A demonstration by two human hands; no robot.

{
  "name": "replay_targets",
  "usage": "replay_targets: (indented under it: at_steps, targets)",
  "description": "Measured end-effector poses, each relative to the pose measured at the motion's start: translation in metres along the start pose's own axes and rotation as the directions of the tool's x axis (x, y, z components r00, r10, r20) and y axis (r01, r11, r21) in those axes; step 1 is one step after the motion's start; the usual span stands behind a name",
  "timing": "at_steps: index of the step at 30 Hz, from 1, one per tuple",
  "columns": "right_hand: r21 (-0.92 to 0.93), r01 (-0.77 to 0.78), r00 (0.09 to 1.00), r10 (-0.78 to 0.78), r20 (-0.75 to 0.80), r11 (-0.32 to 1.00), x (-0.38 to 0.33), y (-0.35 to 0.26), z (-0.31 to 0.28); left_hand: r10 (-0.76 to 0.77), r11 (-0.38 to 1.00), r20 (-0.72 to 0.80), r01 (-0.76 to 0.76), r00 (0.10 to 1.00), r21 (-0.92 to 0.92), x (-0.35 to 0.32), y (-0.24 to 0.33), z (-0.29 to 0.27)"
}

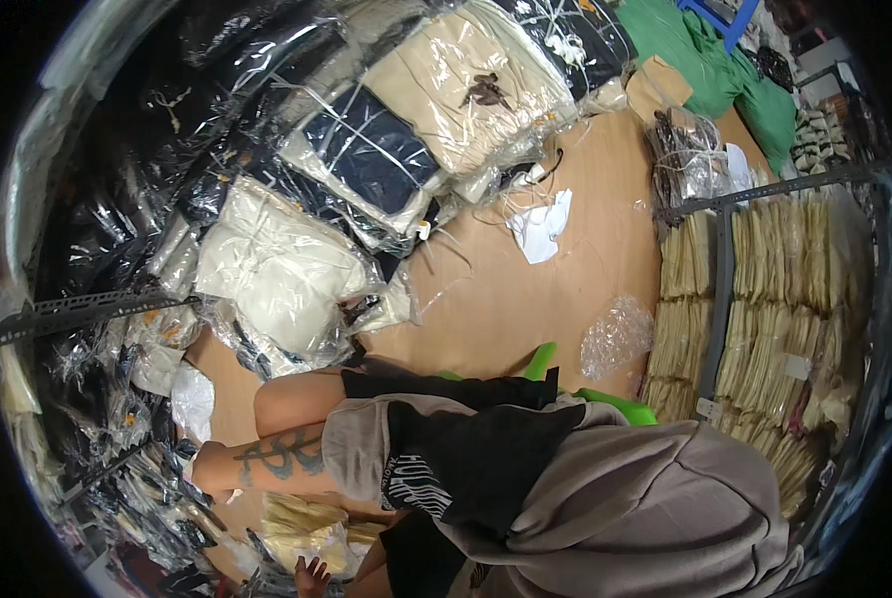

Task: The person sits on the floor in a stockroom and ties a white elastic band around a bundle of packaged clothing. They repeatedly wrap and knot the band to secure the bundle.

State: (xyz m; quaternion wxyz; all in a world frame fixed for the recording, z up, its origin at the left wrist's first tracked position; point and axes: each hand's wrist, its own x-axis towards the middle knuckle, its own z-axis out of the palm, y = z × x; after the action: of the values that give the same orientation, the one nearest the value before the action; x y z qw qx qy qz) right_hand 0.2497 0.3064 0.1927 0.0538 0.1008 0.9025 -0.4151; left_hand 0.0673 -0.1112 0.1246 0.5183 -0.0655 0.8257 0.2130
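My tattooed right forearm reaches out to the left from a grey sleeve. My right hand (210, 472) hangs over the floor at its end, beside a row of packed clothes in clear bags (147, 518); its fingers are mostly turned out of sight, and whether it holds anything is unclear. Near the lower edge is my left hand (311, 576), open with fingers apart. Just above it lies a stack of pale yellow garments in clear plastic (311, 533). A white sheet-like piece (193, 401) lies just beyond my right hand.
Bagged cream garments (282, 284), a navy bundle (366, 149) and a beige bundle (471, 80), tied with string, lie ahead. Metal shelving (722, 299) on the right holds stacked yellowish packets (780, 329). Crumpled clear plastic (617, 337) and white paper (541, 227) lie on the floor by a green stool (615, 404).
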Motion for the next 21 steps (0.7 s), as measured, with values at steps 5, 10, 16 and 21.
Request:
replay_targets:
  at_steps: [5, 10, 16, 21]
  targets:
    - [0.194, 0.425, 0.878, -0.35, -0.328, 0.884, -0.085, 0.02, -0.057, 0.053, 0.995, -0.001, -0.053, 0.999, -0.087, -0.018, -0.02, 0.009]
    - [0.881, 0.344, 0.933, -0.012, -0.36, 0.325, -0.265, 0.239, -0.011, -0.089, 0.995, -0.126, 0.082, 0.988, -0.062, -0.004, -0.026, 0.001]
    - [0.767, -0.625, -0.046, 0.974, -0.222, 0.145, -0.563, 0.457, 0.261, -0.037, 0.999, -0.15, 0.039, 0.988, 0.014, -0.02, -0.005, 0.038]
    - [0.717, -0.682, -0.17, 0.924, -0.344, 0.142, -0.566, 0.474, 0.278, -0.059, 0.997, -0.167, 0.066, 0.984, 0.041, -0.018, -0.008, 0.029]
